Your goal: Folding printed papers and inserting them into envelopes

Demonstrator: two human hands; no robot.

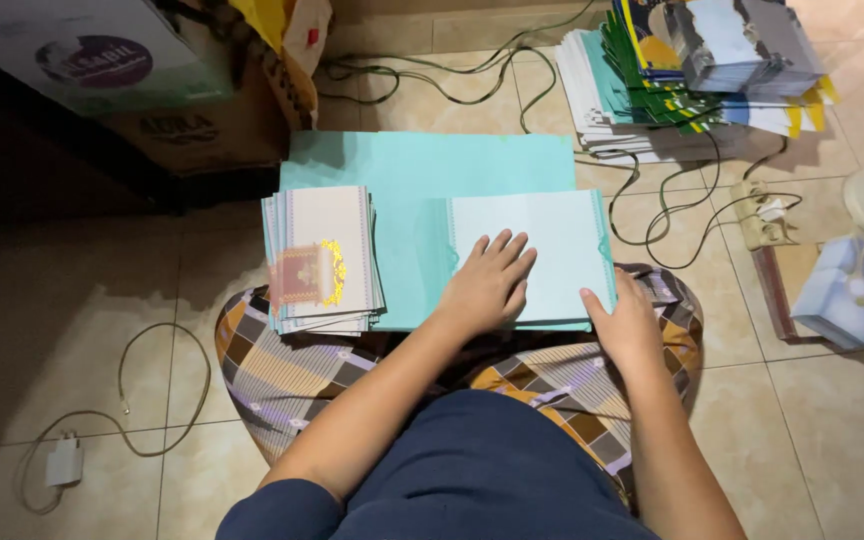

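From the head cam I see both hands down on a pale folded card (pixel 532 255) lying on a turquoise sheet stack (pixel 422 175) across the lap. Left hand (pixel 487 285) lies flat, palm down, fingers (pixel 502 250) spread and extended over the card's lower left half; it grips nothing, just presses. Right hand (pixel 624 325) sits at the card's lower right corner, thumb on top of the edge, remaining fingers curled below or behind it; I can't tell if they actually pinch the card, since the corner hides them. The card has a scalloped teal strip down its left and right edges and covers the right half of the turquoise stack. On the left of that stack, well apart from both hands, is a pile of finished cards (pixel 322 260) with a red and gold emblem on the top one, fanned slightly. Checked cloth (pixel 282 370) drapes over the knees beneath everything. On the tiled floor: a white charger with cable (pixel 64 462) at lower left, cardboard boxes (pixel 192 120) at upper left, stacks of printed sheets (pixel 692 80) at upper right, a power strip (pixel 762 215) with dark cables just beside them.
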